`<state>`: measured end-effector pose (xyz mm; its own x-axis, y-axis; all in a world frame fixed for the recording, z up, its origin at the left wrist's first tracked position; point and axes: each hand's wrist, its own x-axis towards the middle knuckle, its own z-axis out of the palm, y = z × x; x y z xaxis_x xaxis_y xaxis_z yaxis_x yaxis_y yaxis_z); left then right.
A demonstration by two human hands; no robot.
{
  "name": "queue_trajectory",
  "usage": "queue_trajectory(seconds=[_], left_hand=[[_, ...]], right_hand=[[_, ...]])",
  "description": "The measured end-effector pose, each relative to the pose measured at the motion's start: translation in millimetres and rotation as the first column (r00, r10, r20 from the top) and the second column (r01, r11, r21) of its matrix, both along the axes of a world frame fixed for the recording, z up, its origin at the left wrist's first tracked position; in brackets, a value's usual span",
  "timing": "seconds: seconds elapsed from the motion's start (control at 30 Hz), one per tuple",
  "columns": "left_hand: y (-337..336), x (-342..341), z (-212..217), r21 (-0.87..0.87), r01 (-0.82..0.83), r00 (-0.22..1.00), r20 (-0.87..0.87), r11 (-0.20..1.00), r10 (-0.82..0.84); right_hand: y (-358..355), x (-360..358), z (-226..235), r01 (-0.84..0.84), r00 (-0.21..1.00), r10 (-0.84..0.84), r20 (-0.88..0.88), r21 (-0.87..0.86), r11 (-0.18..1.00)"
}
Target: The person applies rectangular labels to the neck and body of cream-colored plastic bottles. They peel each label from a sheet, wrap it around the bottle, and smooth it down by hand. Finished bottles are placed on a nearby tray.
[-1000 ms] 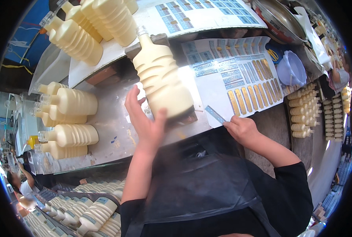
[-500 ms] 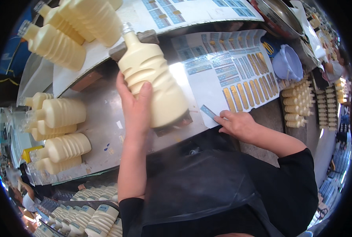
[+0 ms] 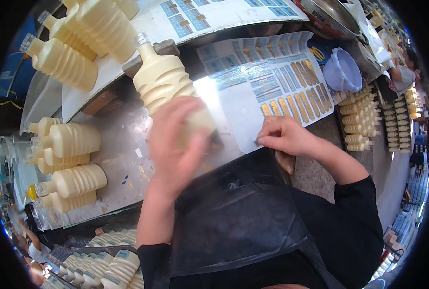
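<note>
Covering the lower body of the cream, ribbed plastic bottle (image 3: 164, 79), your left hand (image 3: 176, 142) is blurred; whether it grips cannot be told. Your right hand (image 3: 287, 135) is pinched at thumb and finger, by the lower edge of the white sheet of blue and gold strips (image 3: 236, 108); anything between the fingertips is too small to confirm. The bottle lies centre-frame, neck toward upper left, beside a grey block (image 3: 166, 48). Judged step in hand: you are handling the bottle's upper face. Your next move calls for a steady bottle and a controlled pinch. The white shelf (image 3: 224, 30) limits you above; the bare metal bench (image 3: 123, 154) gives room leftward, up to the lying bottles (image 3: 75, 137).
</note>
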<state>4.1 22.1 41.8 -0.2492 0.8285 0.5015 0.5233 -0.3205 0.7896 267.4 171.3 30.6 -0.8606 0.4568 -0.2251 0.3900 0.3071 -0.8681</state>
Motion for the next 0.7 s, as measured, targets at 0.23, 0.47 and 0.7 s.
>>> queue_trajectory(seconds=[0.23,0.47,0.7], left_hand=[[8.3,10.1,22.0,-0.194,0.084,0.996,0.001,0.977,-0.085],[24.1,-51.8,19.2,0.364,-0.434,0.791,-0.283,0.824,0.542],[28.4,-86.2,-29.5,0.238,-0.516,0.791,-0.235,0.823,0.564]], right_hand=[[22.2,-68.7,90.5,-0.150,0.979,0.129,-0.158,-0.127,0.980],[41.5,-152.1,96.6,-0.099,0.846,0.362,-0.393,0.550,0.829],[68.9,-201.0,56.9,-0.112,0.874,0.428,-0.232,0.760,0.640]])
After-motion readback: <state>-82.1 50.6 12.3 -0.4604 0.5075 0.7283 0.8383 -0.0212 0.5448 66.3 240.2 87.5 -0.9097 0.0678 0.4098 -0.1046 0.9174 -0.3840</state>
